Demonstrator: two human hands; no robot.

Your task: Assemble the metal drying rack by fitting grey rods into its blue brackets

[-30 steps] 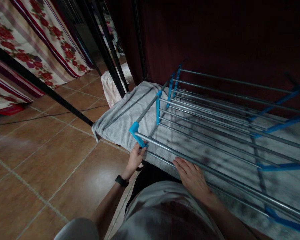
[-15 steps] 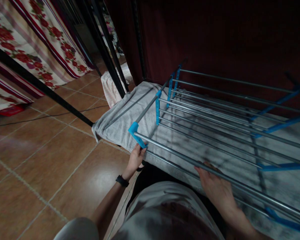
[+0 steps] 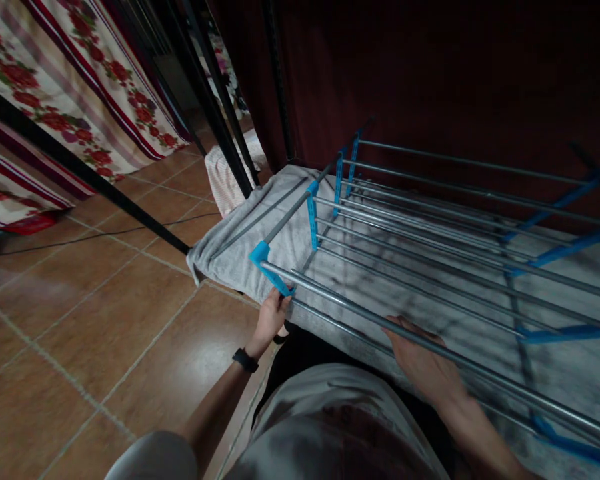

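A clothes drying rack [image 3: 405, 283] of thin metal rods with blue plastic joints lies across a grey cloth in front of me. My left hand [image 3: 271, 313] is closed on the lower end of the blue corner bracket [image 3: 273, 270] at the rack's near left, with a dark band on that wrist. Farther right, my right hand [image 3: 423, 357] is at the thick front rod [image 3: 325, 291], which passes over its fingers. Those fingers curl under and behind the rod, so their tips are partly hidden.
The grey cloth [image 3: 245, 250] covers a low surface between black metal posts [image 3: 220, 100]. Behind the rack stands a dark red panel [image 3: 430, 80]. Brown floor tiles [image 3: 105, 320] and a floral curtain [image 3: 115, 80] are to the left, with a thin cable across the floor.
The blue corner bracket has tilted slightly outward to the left, and the front rod's end has shifted with it. My right hand has moved slightly left; my left hand stays in place.
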